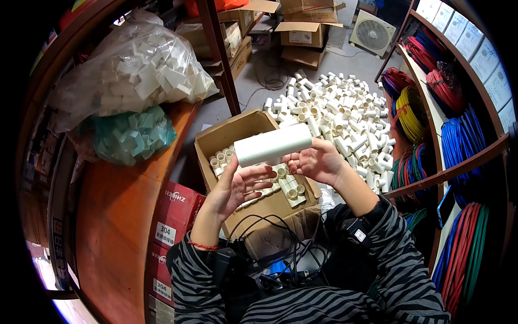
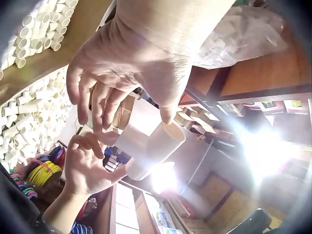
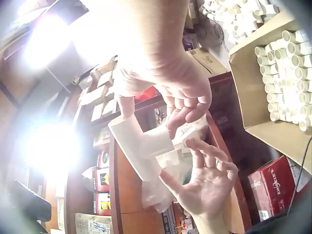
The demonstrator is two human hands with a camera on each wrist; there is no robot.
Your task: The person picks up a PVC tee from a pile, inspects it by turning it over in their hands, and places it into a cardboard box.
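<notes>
A white T-shaped pipe fitting [image 1: 273, 144] is held raised above an open carton, its long tube nearly level. My left hand [image 1: 232, 189] stays palm up with fingers loosely extended and the thumb touching the tube's left end. With my right hand [image 1: 324, 162] I grip the other end, thumb on the tube and fingers curled by the side branch. The left wrist view shows the fitting's [image 2: 156, 148] round opening beside my left thumb. In the right wrist view, the branch of the fitting [image 3: 136, 148] points towards the curled fingers of my right hand [image 3: 165, 78].
Below the hands, the carton [image 1: 216, 132] holds rows of white fittings. Behind it, a pile of loose fittings [image 1: 345, 113] covers the floor. An orange-brown table [image 1: 113, 216] with filled plastic bags stands left; shelves with coiled cables [image 1: 464, 146] stand right. Black cables lie near my lap.
</notes>
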